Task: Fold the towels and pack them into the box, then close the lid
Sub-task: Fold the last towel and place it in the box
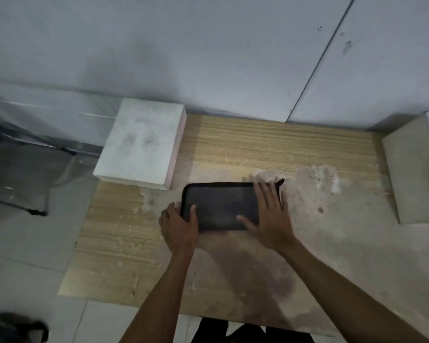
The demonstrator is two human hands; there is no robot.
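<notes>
A flat black box [221,206] with a zipped rim lies shut on the wooden board [258,149], near its middle. A small black pull tab sticks out at its far right corner. My left hand [180,226] grips the box's left end, thumb on top of the lid. Spread flat, my right hand [270,216] presses on the right half of the lid with its fingers apart. No towels are visible; the inside of the box is hidden.
A white foam block [141,142] with a pink side sits at the board's far left corner. A grey block [416,169] lies at the right edge. A wall stands right behind. Tiled floor and a metal frame [22,169] are to the left.
</notes>
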